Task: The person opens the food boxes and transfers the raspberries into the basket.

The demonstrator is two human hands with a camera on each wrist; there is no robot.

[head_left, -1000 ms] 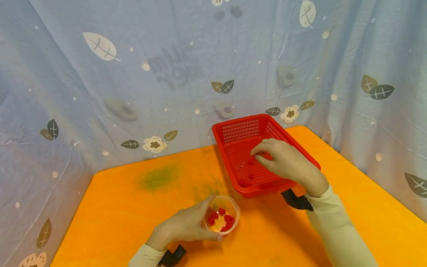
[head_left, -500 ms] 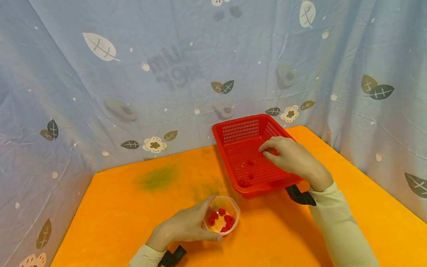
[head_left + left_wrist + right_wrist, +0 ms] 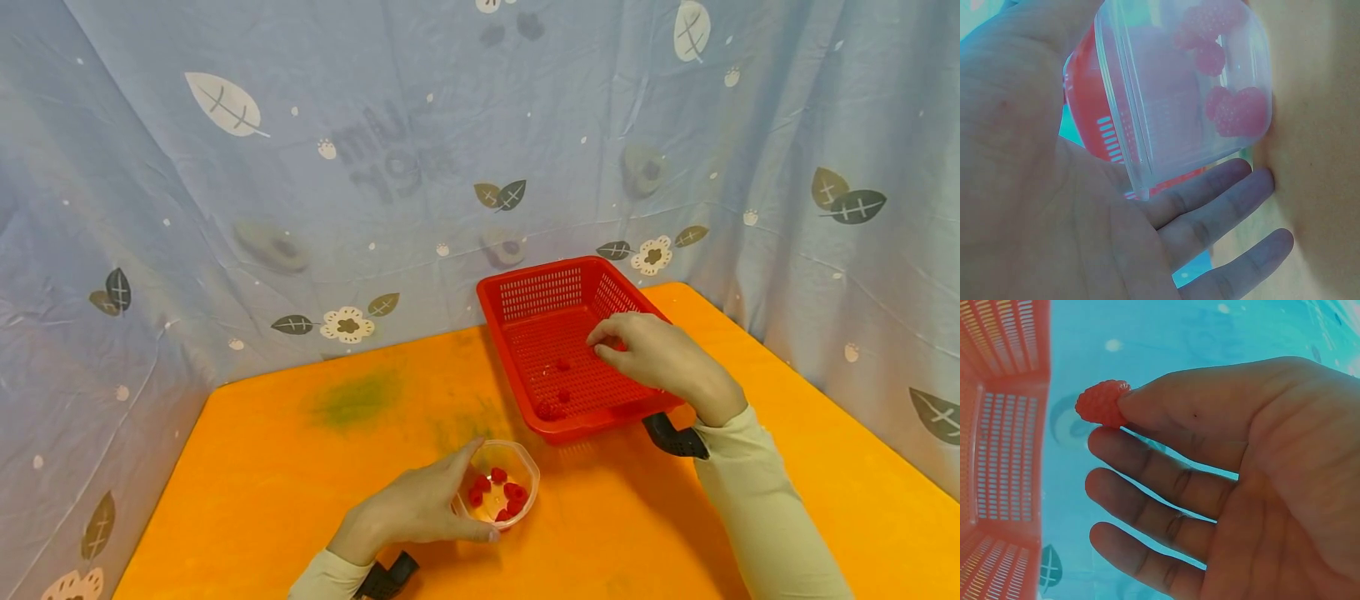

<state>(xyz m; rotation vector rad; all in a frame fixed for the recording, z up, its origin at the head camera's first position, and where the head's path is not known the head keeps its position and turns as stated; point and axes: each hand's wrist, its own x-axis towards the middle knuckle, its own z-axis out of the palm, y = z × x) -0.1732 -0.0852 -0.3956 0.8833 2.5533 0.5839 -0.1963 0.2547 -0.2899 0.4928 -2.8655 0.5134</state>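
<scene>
My left hand [image 3: 416,504] curves round the near-left side of a clear plastic tub [image 3: 532,468], thumb at the front and a finger at its back rim. Several raspberries [image 3: 515,494] lie on the tub's bottom; the left wrist view shows the left fingers [image 3: 1219,219] spread along the tub. Over the right side of a red plastic basket [image 3: 600,421], my right hand [image 3: 667,362] is held up. Thumb and forefinger pinch a raspberry [image 3: 1100,403] at the tips, while the other fingers stay loosely extended.
Loose raspberries [image 3: 564,397] lie on the basket floor toward its near-left end. An orange table [image 3: 262,483] carries both containers, with a green smudge [image 3: 360,398] at the left. A blue patterned curtain [image 3: 420,167] hangs round the back and sides.
My right hand has shifted slightly right over the basket, uncovering more of its floor, then dipped a little. The left hand and tub stay put.
</scene>
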